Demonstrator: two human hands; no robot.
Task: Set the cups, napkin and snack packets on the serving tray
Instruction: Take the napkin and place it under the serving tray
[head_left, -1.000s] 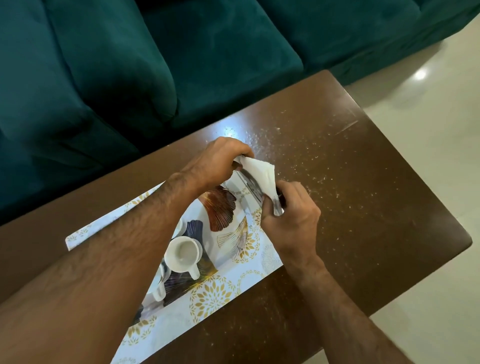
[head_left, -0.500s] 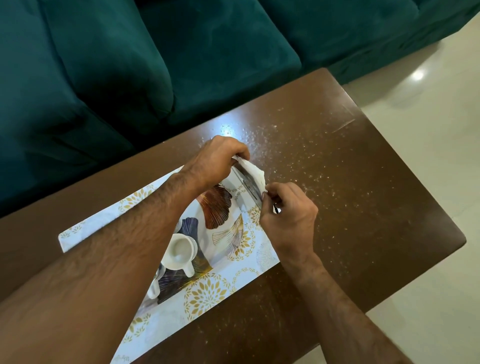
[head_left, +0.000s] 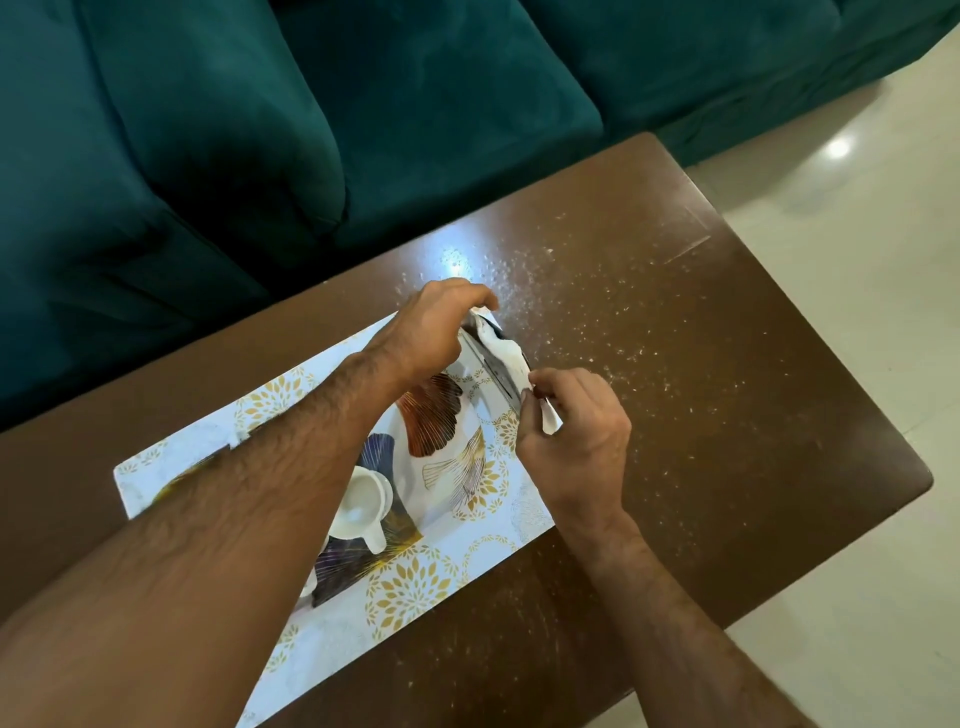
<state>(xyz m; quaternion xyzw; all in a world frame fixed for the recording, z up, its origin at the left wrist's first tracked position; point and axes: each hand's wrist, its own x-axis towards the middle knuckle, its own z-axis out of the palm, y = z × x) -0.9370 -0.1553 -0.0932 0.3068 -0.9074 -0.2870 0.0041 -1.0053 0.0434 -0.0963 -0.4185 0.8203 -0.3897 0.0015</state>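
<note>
Here, the left hand (head_left: 441, 325) and right hand (head_left: 574, 431) each pinch one end of the white napkin (head_left: 504, 358), stretched over the far end of the serving tray (head_left: 457, 467). A white cup (head_left: 363, 501) stands on the tray, which rests on a patterned runner (head_left: 415, 587) on the brown table (head_left: 701, 389).

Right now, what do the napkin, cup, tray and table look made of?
Napkin: soft white paper or tissue; it crumples limply between both hands. Cup: white glazed ceramic by its smooth thick rim, though plastic is possible. Tray: rigid, glossy, with printed leaf art, likely melamine or lacquered board; cannot tell which. Table: dark brown polished wood or veneer, showing glare, a scratch and pale specks.
</note>
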